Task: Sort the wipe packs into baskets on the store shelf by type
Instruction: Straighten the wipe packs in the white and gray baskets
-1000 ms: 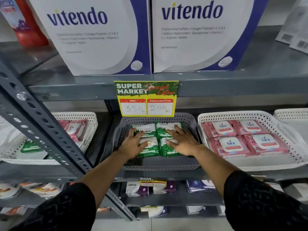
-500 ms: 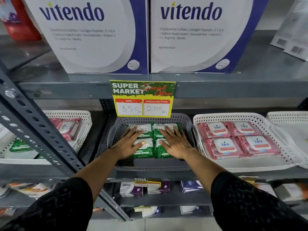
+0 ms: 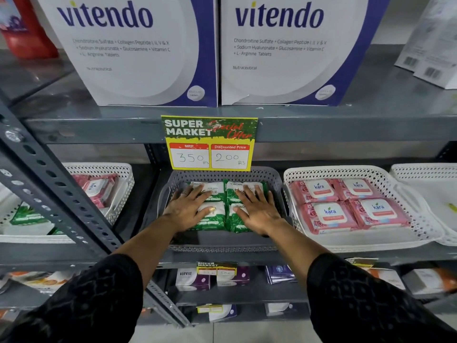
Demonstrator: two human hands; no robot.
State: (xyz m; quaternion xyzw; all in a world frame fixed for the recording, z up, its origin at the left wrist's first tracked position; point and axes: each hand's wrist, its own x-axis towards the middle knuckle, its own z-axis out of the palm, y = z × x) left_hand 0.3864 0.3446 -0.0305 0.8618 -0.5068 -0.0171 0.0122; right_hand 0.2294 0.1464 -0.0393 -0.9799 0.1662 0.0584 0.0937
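Several green and white wipe packs (image 3: 214, 214) lie flat in a grey perforated basket (image 3: 222, 243) on the middle shelf. My left hand (image 3: 188, 211) rests flat on the left packs, fingers spread. My right hand (image 3: 257, 209) lies flat on the right packs, fingers spread too. Neither hand grips anything. To the right, a white basket (image 3: 366, 241) holds several pink wipe packs (image 3: 329, 214). At the left, another white basket (image 3: 116, 194) holds a mix of pink packs (image 3: 99, 189) and green packs (image 3: 27, 216), partly hidden by the shelf post.
A grey slotted shelf post (image 3: 57, 194) slants across the left. A yellow price tag (image 3: 210, 144) hangs over the grey basket. Two large white and blue boxes (image 3: 284, 50) stand on the upper shelf. Another white basket (image 3: 425, 179) sits far right. Small boxes fill lower shelves.
Both hands stay pressed on the green packs in the grey basket, shifted slightly forward. The view has drifted a little.
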